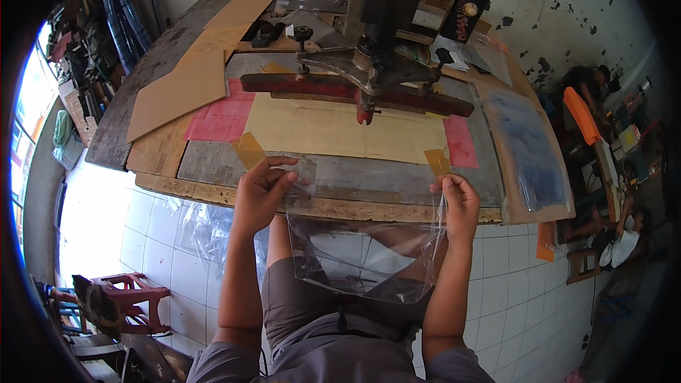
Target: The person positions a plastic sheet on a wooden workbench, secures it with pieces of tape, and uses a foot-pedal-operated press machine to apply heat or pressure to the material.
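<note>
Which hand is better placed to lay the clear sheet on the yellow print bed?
Left, marginally. The left hand pinches the clear plastic sheet at its corner over the table edge, nearest the yellow bed. The right hand grips the other corner, slightly nearer the body.

A worn wooden workbench (pixel 152 71) stood against a whitewashed wall (pixel 539 0) whose paint had flaked off in dark patches. The floor (pixel 539 312) was laid with white square tiles. Bright daylight poured in through a window (pixel 25 120) at the left and glared on the tiles beneath it. A red wooden stool (pixel 131 298) stood at the lower left. Cluttered shelves (pixel 85 50) lined the left side of the room.
</note>
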A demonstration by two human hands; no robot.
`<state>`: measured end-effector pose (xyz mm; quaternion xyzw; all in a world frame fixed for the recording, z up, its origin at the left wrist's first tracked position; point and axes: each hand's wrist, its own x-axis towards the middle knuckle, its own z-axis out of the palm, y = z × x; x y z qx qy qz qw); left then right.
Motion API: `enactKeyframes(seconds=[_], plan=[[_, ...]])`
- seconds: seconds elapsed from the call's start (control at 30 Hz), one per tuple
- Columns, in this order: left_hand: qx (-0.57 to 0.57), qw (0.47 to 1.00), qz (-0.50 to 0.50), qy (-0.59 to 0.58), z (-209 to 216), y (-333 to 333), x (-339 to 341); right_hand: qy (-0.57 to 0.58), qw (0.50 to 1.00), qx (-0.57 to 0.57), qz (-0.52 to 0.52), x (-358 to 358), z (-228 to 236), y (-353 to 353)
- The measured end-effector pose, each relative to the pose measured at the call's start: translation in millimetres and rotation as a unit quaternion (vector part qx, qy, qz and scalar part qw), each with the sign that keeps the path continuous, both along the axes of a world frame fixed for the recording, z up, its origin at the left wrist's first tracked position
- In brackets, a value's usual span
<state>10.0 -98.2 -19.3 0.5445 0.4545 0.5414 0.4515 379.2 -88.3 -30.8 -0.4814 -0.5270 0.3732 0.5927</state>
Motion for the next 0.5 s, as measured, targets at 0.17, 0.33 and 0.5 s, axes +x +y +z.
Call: enactKeyframes(seconds=[0.17,0.33,0.5], plan=[[-0.004,1.0,0.006,-0.009,4.6,-2.0,1.9,0.013,1.0,0.009,-0.013,-2.7,0.6,-0.4],[-0.021,0.999,0.023,-0.018,9.4,-4.1,4.8,0.012,1.0,0.007,-0.015,-2.8,0.8,-1.6],[-0.015,0.999,0.031,-0.016,6.0,-2.8,5.6,0.007,1.0,0.009,-0.022,-1.9,-0.9,-1.3]])
